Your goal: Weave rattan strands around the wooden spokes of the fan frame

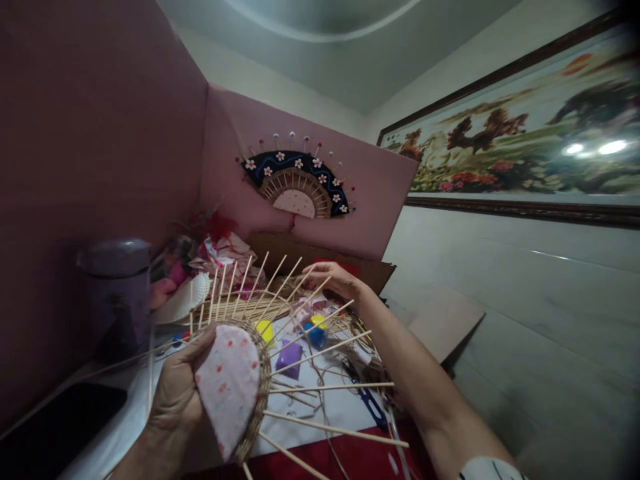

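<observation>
A half-round fan base, covered in pale cloth with small coloured prints, is gripped at its left edge by my left hand. Woven brown twine borders its curve, and thin wooden sticks spread outward from it. Behind the upper sticks, my right hand reaches to the far side, its fingers drawn together at a thin strand of twine. The sticks partly cover those fingertips.
A finished dark fan with flowers is pinned to the pink board. Clay packets, a purple one among them, lie beside blue-handled scissors. A purple canister and a black phone-like slab stand and lie at left. Bundled sticks lie behind.
</observation>
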Motion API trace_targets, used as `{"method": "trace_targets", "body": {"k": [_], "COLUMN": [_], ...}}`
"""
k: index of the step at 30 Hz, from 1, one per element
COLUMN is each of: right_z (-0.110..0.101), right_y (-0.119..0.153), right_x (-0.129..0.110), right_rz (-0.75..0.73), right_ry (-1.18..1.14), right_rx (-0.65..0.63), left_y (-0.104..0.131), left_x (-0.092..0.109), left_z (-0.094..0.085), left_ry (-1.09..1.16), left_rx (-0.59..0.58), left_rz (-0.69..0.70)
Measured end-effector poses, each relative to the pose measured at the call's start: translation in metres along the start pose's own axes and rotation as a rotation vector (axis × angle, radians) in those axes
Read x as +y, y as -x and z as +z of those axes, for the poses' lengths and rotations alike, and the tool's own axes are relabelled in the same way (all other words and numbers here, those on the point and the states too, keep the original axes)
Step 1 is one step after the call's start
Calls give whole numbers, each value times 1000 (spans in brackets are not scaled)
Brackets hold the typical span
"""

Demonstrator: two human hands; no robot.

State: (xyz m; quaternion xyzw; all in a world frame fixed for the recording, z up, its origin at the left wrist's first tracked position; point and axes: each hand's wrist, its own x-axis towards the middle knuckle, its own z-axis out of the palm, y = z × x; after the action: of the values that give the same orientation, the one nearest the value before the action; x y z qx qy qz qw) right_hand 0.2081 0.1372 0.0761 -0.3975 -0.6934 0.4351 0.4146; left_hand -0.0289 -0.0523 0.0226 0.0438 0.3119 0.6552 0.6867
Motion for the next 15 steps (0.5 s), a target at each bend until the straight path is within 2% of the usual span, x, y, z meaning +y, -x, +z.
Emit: {"method": "trace_targets", "body": {"k": [2,4,8,11,15], "right_z": [0,0,5,16,34], "right_y": [22,41,77,112,161], "right_x": [-3,-5,-3,1,2], "right_rz": [97,149,125,91,59], "right_ry": [72,127,181,176,122], "right_rx": [-155,-220,-153,-95,10], "left_y": [1,1,2,3,4], "left_x": [1,1,0,-2,-4], "left_z": [1,1,1,0,2], "left_ry": [-18,-41,-50,-83,-87], "left_rx": [13,12,-14,-60,-85], "left_rz": [64,115,94,66,108]}}
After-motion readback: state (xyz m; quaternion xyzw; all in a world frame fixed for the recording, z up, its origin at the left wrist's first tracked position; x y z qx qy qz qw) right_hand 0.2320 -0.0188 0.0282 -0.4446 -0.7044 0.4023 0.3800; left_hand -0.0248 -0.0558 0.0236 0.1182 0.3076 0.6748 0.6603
